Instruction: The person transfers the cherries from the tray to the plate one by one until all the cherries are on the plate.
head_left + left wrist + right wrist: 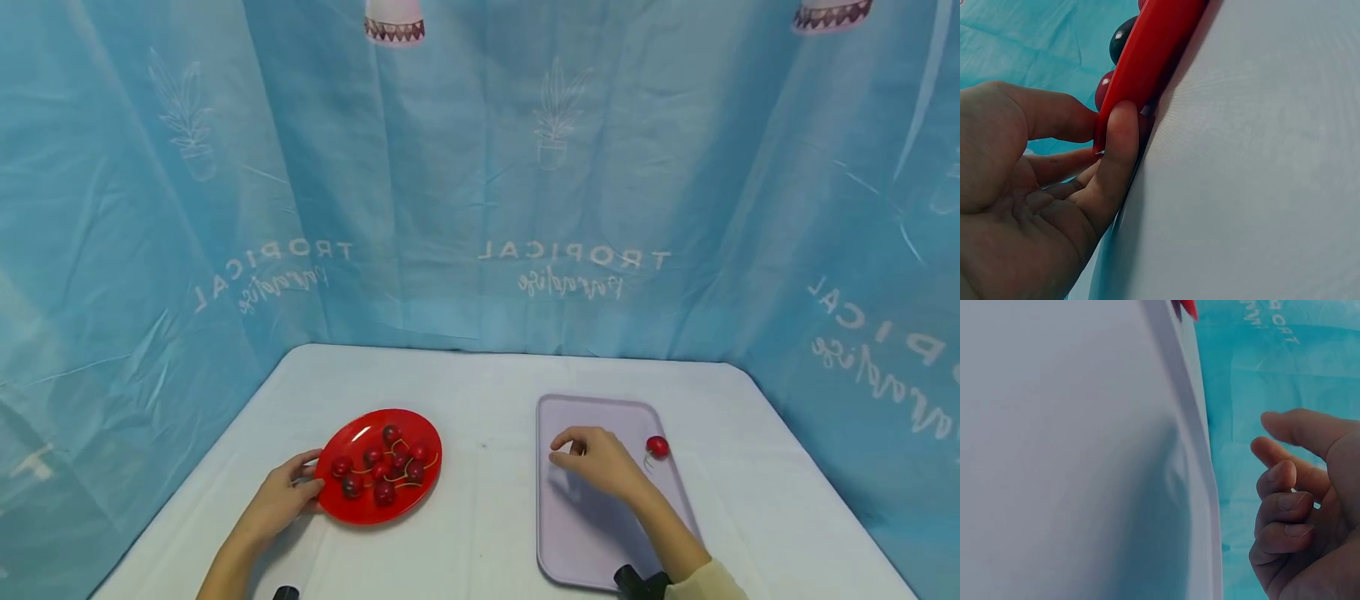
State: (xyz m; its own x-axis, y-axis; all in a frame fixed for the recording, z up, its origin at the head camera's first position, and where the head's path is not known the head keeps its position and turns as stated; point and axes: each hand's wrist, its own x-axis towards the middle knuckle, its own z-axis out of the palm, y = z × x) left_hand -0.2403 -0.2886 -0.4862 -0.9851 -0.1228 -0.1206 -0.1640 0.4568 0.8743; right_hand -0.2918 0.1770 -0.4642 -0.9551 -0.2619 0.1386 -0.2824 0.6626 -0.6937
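Observation:
My left hand (281,497) grips the left rim of a red plate (362,512). In the left wrist view, the thumb and fingers pinch that rim, with one finger tucked under it. Several dark red cherries (384,493) with greenish stems lie on the plate. Above a pale purple tray (573,554) hovers my right hand (600,460), touching nothing. Its thumb and index finger stand apart, and the other fingers are loosely curled, as the right wrist view shows. A single red cherry (657,447) lies by the tray's right rim.
A white-covered table (487,517) carries the plate on the left and the tray on the right. Blue printed curtains (450,167) enclose its back and sides. A black strap or device (637,581) sits at my right wrist, over the tray's near edge.

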